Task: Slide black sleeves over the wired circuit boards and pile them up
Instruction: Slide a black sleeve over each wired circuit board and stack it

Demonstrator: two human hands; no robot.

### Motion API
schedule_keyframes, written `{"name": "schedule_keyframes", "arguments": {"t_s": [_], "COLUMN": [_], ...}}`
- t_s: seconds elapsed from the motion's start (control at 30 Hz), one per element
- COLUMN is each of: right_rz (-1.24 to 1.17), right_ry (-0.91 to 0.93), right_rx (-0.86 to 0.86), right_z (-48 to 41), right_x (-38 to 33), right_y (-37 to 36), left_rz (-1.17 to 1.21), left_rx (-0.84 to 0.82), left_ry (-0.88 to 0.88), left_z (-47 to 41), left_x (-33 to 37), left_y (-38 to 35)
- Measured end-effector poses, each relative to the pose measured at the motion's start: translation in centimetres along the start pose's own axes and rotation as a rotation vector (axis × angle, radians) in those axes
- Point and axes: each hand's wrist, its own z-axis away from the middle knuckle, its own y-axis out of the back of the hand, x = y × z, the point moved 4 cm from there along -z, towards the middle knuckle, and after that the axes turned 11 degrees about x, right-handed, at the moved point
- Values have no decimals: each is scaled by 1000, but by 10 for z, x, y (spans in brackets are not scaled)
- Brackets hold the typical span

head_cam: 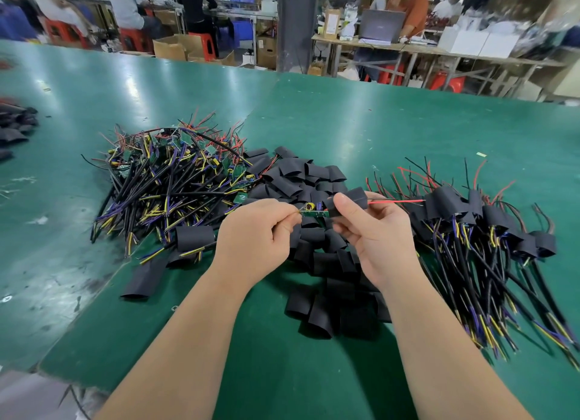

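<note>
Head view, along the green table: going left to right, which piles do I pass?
A small cluster of black sleeves at the left edge → pile of bare wired circuit boards → heap of loose black sleeves → pile of sleeved boards, wires trailing, on the right.

Single head-worn view, angled forward and down, close over the green table (345, 121); workshop visible beyond its far edge.
</note>
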Motion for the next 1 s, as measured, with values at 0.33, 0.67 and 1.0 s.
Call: {"name": "schedule_keyframes", "arguments": {"t_s": [0.33,0.67,1.0], "right_rz": [-55,-127,205], "right_ry": [-86,-24,161], "right_rx": [-49,-271,-335], "right_z": [2,5,2], "right_x": [2,0,-3], "right_y": [-2,-7,0], "left_rz": [11,27,-75], "left_rx": [34,-13,-125], "left_ry": [-11,-23,-63], "left_z": [-1,-1,1], "left_x": [-1,2,6], "left_y": [2,1,-2]}}
